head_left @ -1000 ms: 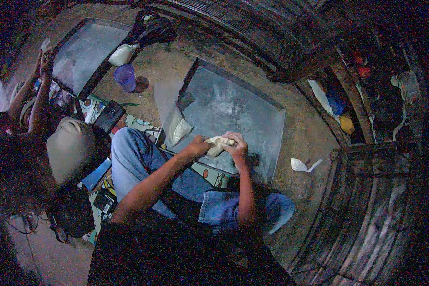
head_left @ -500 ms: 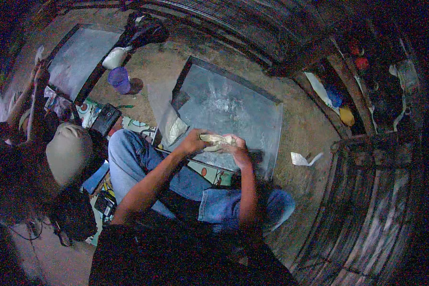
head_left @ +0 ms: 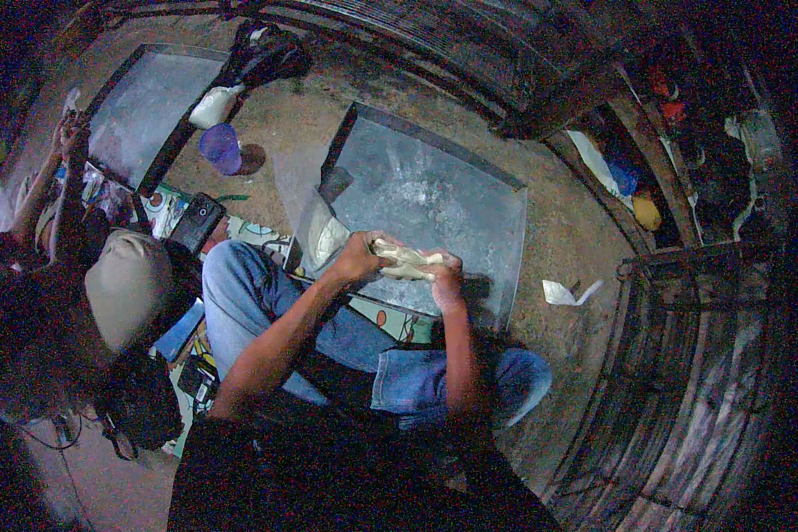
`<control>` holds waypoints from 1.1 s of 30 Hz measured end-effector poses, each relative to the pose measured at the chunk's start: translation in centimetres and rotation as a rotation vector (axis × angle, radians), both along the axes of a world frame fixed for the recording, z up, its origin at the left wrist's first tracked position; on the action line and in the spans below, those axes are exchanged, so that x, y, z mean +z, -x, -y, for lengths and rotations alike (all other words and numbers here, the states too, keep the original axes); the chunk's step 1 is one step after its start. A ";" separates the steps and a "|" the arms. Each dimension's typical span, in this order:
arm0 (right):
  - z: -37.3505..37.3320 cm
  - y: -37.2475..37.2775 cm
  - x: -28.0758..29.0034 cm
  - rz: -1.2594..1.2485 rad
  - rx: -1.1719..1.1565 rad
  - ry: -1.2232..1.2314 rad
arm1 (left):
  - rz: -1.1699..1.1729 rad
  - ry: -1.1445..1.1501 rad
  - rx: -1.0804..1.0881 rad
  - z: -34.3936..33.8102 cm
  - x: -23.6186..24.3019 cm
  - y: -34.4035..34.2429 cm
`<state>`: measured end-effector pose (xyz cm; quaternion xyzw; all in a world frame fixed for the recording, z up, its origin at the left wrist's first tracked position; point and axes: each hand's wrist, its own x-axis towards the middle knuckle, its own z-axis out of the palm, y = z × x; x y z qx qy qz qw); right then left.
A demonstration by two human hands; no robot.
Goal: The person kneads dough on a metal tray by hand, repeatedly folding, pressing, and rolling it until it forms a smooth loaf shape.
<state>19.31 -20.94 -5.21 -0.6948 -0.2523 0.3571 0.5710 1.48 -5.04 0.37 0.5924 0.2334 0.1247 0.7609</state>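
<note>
Dough (head_left: 408,263), pale cream and soft-looking, in a lumpy, creased strip, held up over the near part of a flat grey metal tray (head_left: 452,204). Gripped at both ends: left hand (head_left: 360,258) on one side, right hand (head_left: 448,277) on the other, fingers bent in snug around it, hardly any gap. Can't tell exact fingertip placement, too grainy for that. Smooth, dull tray surface, by the way, with a low straight rim and chalky white smears around the middle. Crinkly see-through plastic bag (head_left: 330,238) with something white inside, slumped at the tray's left edge. Farther up and left, a smooth purple cup (head_left: 220,148), tapered and round, near a plump white bag (head_left: 215,107) and a rumpled black bag (head_left: 270,60). Off to the right, a folded white scrap (head_left: 564,293) on rough brownish floor (head_left: 569,230), looking papery. Faded blue jeans (head_left: 250,297) just below, thick denim on crossed legs.
</note>
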 end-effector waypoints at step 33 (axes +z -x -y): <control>0.4 -2.3 4.4 -0.031 0.319 0.125 | 0.156 0.286 -0.152 -1.3 2.0 -0.2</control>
